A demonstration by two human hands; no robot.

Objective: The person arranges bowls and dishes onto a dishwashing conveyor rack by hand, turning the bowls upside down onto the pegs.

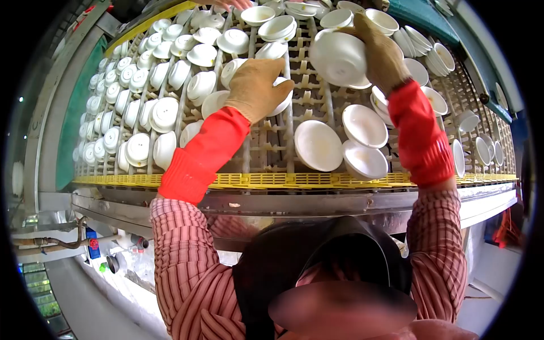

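Note:
My left hand [254,88], in a tan work glove, is over the middle of the rack belt. Its thumb and fingers are curled around a white bowl [280,105], mostly hidden behind the hand. Farther right, my gloved right hand [382,54] grips a larger-looking white bowl [339,59] by its rim, tilted with its rounded underside toward me. Below that bowl, several white bowls, such as a wide one [318,145], lean face-up on the belt. Left of my left hand, upturned bowls [201,86] crowd the slots.
The pegged conveyor belt [266,147] has a yellow edge strip [255,180] and a metal frame [283,202] on the near side. Stacked bowls [439,59] stand at the right. Another person's hand [229,3] shows at the far edge. Pipes [62,243] run at lower left.

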